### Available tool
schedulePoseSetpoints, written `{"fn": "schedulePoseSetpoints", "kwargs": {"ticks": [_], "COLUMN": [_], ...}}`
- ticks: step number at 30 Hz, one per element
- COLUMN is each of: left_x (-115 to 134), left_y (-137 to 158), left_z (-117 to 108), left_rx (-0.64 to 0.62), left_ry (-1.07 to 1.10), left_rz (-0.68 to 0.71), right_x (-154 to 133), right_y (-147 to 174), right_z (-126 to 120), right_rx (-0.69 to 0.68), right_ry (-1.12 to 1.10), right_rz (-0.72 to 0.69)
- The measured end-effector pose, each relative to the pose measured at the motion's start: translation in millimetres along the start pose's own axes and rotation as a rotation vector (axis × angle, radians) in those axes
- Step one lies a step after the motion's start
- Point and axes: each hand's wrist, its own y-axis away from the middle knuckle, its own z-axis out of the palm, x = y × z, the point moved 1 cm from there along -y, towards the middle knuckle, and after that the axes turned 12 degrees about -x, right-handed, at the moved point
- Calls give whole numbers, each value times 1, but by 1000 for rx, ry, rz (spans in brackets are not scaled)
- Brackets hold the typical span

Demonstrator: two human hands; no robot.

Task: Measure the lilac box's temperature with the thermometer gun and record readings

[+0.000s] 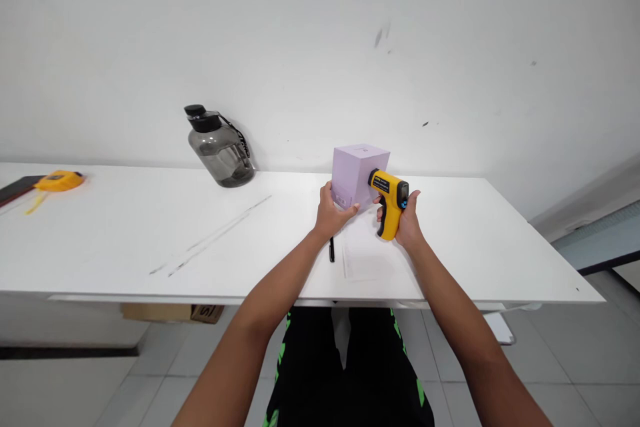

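A pale purple box [346, 172] is gripped low down by my left hand [333, 212], whose thumb lies across its lower front. My right hand [407, 223] is wrapped round the handle of a yellow and black infrared thermometer [391, 207]. Its nose points left and sits very near the right face of the box; whether it touches I cannot tell. Below the box lie a sheet of white paper [363, 260] and a black pen [332, 250], both on the white table [475, 240].
A grey see-through water bottle [220, 153] with a black lid leans at the back, left of the box. Farther left is a yellow tape measure [59, 181] beside a dark flat object [17, 189]. The wall [300, 47] borders the table's far edge. A cardboard box [160, 311] is below the table.
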Motion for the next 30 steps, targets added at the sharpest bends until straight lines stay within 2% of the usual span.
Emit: {"fn": "schedulePoseSetpoints", "kwargs": {"ticks": [7,15,18,23,30], "left_x": [-1,1,0,0,-3], "left_y": [0,0,0,0,-2], "left_z": [2,2,3,4,5], "left_rx": [3,5,10,-3,-17], "left_ry": [89,201,222,235,279], "left_rz": [-27,-45,-38,-47,-51], "right_x": [-1,-6,-4,7,9], "right_y": [0,-3,-4,-6,-5], "right_z": [0,-19,-20,-15,-11], "right_rx": [48,231,240,181,204], "right_ry": [-47,-38,-11,-17,40], "right_rz": [-39,-194,-148,-42,-15]}}
